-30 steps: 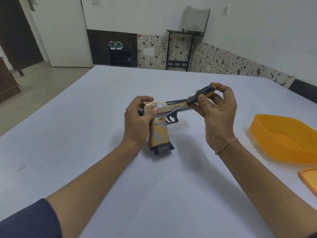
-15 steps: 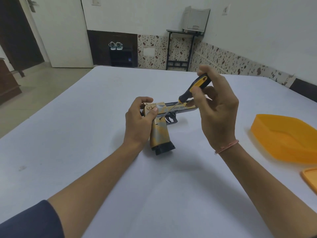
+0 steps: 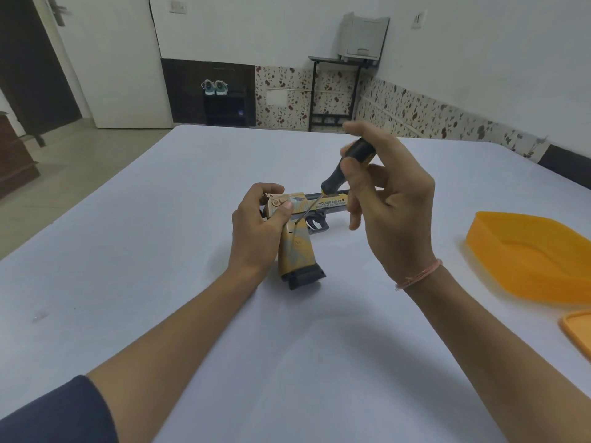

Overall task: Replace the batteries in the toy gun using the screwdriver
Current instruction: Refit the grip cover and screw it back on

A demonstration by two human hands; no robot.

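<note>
Head view: my left hand (image 3: 259, 225) grips the toy gun (image 3: 299, 254) on the table (image 3: 160, 251), barrel pointing right. My right hand (image 3: 395, 199) pinches the screwdriver (image 3: 350, 163), whose shaft slants down-left, its tip at the top of the gun's handle.

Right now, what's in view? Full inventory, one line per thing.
toy gun: 1, yellow-tan and black, mid-table
screwdriver: 1, black-yellow handle, shaft angled down onto the toy gun
tray: 1, orange, table's right side
lid: 1, orange, nearer than the tray, cut off by the frame
table: 1, white, foreground
shoes: 1 pair, teal-white, far wall
stand: 1, black, far wall
box: 1, grey, on the stand
left hand: 1, grips the toy gun's rear
right hand: 1, holds the screwdriver handle
</note>
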